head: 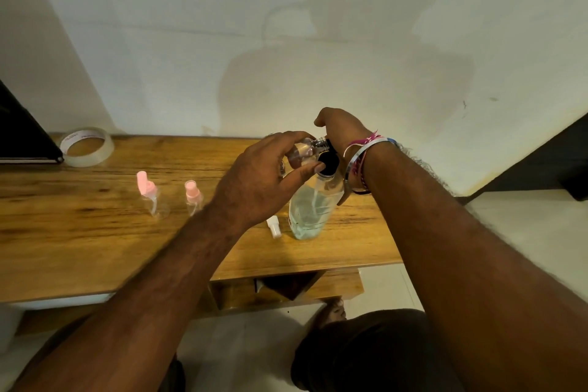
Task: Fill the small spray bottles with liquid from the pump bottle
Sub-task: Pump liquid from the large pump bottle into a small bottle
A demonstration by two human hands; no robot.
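Observation:
A clear pump bottle [310,207] with pale liquid stands on the wooden table [95,232], its black pump head under my hands. My left hand [264,178] pinches a small clear spray bottle [307,151], tilted with its threaded neck at the pump's nozzle. My right hand [339,130] curls over the black pump head from behind; its fingers are mostly hidden. A white spray cap [274,226] lies on the table beside the pump bottle. Two small spray bottles with pink tops [149,194] [193,194] stand to the left.
A roll of clear tape [86,146] sits at the table's back left, next to a dark flat object [22,137]. The wall rises right behind the table. The table's right edge ends just past the pump bottle.

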